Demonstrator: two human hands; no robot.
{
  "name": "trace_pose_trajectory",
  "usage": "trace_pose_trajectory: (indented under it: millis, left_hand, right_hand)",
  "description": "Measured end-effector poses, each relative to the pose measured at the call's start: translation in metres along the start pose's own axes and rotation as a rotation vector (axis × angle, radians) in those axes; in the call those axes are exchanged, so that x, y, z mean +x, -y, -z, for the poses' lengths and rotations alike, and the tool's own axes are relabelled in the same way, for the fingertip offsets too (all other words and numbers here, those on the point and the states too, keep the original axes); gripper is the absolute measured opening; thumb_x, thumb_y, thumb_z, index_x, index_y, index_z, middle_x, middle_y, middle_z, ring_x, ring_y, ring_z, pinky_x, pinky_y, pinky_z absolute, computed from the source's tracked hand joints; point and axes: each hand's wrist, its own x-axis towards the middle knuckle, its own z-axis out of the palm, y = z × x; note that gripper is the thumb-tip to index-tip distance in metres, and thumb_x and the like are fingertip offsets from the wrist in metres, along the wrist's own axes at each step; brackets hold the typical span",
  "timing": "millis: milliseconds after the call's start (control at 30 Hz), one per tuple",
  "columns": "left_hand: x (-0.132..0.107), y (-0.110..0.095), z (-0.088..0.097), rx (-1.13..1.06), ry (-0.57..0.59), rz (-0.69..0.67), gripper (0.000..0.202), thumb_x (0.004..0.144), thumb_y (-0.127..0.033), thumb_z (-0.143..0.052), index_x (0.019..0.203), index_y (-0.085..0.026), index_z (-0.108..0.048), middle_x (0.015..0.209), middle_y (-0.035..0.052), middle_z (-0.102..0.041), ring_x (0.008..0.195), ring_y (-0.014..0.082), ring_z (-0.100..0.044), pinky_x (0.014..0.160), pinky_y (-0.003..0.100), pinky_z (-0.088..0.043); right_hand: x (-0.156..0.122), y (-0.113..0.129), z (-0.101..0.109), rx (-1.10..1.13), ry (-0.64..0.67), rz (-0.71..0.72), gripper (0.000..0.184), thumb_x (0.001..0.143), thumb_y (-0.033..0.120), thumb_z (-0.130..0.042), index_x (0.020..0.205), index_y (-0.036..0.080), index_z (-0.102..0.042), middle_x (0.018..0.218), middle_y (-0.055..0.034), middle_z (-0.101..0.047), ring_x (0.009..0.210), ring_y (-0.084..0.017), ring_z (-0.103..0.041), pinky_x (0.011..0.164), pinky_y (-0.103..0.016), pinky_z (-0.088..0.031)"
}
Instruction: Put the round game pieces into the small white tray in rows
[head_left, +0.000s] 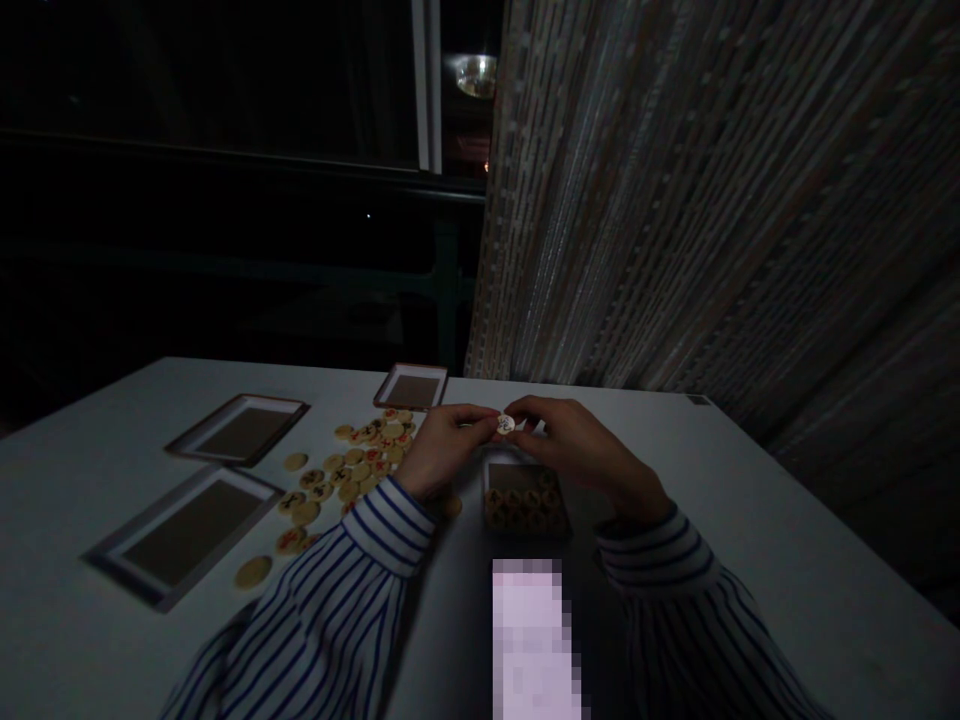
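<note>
toward the counter's (765, 540) left edge lie a pale-rimmed tray (191, 530) and a brown-rimmed tray (247, 430); loose xiangqi pieces (341, 475) spread right of them. the left hand (442, 445) pinches a held piece (506, 424), apparently over the far side of an open box (517, 477) with pieces in rows. the right hand's (581, 440) fingers curve to its right side; whether they grip, i cannot tell. the step looks like handling one piece; the next move seems to call for one hand's release.

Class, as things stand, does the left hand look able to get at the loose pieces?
Probably yes: the loose pieces lie beside the left hand with nothing visible between, though its fingers are occupied with the held piece.
</note>
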Motion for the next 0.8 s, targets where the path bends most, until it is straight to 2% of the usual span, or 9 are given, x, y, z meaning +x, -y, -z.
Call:
trace_pose_trajectory:
  millis: [233,500,633,800]
  left_hand:
    - [0.002,0.002,0.001,-0.034,0.016,-0.004,0.021,0.069,-0.025,-0.063,0.084,-0.011,-0.069,0.08,0.0065,-0.07,0.073,0.0137,-0.062,0.071,0.024,-0.046]
    - [0.001,0.003,-0.002,0.024,0.006,-0.012,0.018,0.069,-0.023,-0.061,0.081,-0.011,-0.068,0.077,0.005,-0.07,0.071,0.0135,-0.062,0.068,0.023,-0.046]
    - [0.002,0.007,-0.001,0.129,0.059,-0.022,0.017,0.071,-0.022,-0.057,0.079,-0.012,-0.068,0.075,0.0042,-0.069,0.074,0.0145,-0.062,0.07,0.023,-0.046]
    - [0.008,0.019,0.005,0.335,0.058,-0.081,0.028,0.072,-0.028,-0.054,0.092,-0.013,-0.066,0.085,0.0058,-0.069,0.081,0.0173,-0.062,0.075,0.026,-0.046]
  right_hand:
    - [0.001,0.0,-0.001,-0.032,-0.007,0.043,0.027,0.081,0.032,-0.051,0.103,0.021,-0.059,0.096,-0.0046,-0.063,0.083,-0.016,-0.056,0.072,-0.029,-0.04]
    - [0.0,0.0,-0.001,-0.09,0.016,0.049,0.027,0.081,0.034,-0.051,0.103,0.021,-0.059,0.093,-0.0038,-0.064,0.084,-0.016,-0.056,0.071,-0.028,-0.039]
    - [-0.001,-0.001,0.0,-0.126,0.06,0.021,0.026,0.08,0.036,-0.051,0.1,0.022,-0.061,0.089,-0.0036,-0.065,0.08,-0.016,-0.057,0.068,-0.027,-0.038]
    - [-0.002,-0.009,0.001,-0.175,0.113,-0.058,0.025,0.078,0.034,-0.051,0.097,0.022,-0.062,0.087,-0.0036,-0.066,0.075,-0.016,-0.057,0.063,-0.025,-0.037]
